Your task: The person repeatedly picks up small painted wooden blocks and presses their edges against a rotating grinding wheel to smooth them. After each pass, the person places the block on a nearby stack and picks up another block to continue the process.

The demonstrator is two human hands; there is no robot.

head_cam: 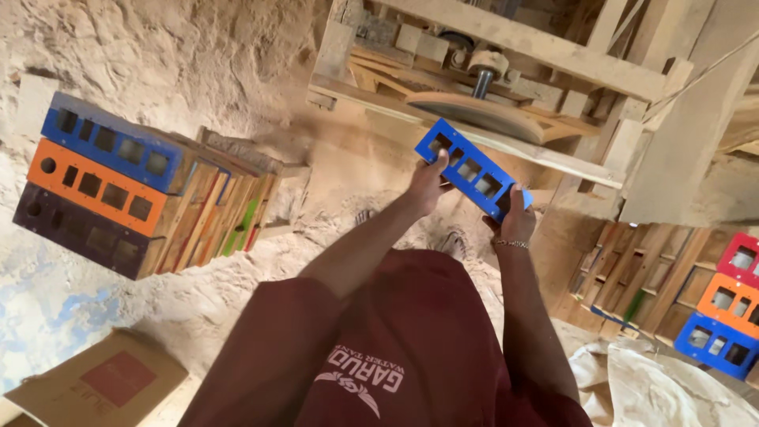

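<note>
I hold a blue painted wooden panel [473,169] with several rectangular cut-outs in both hands, tilted, in front of my chest. My left hand [428,181] grips its upper left end. My right hand [515,221], with a thin bracelet at the wrist, grips its lower right end. The panel hangs just before the edge of a wooden machine bench [506,142] with a round disc [474,112] lying on it. My dark red shirt fills the lower middle of the view.
At left stands a stack of wooden panels [103,190] with blue, orange and dark purple faces. More red, orange and blue panels [723,312] stand at right. A cardboard box [99,383] lies bottom left, a white sack [656,387] bottom right. Sawdust covers the floor [198,55].
</note>
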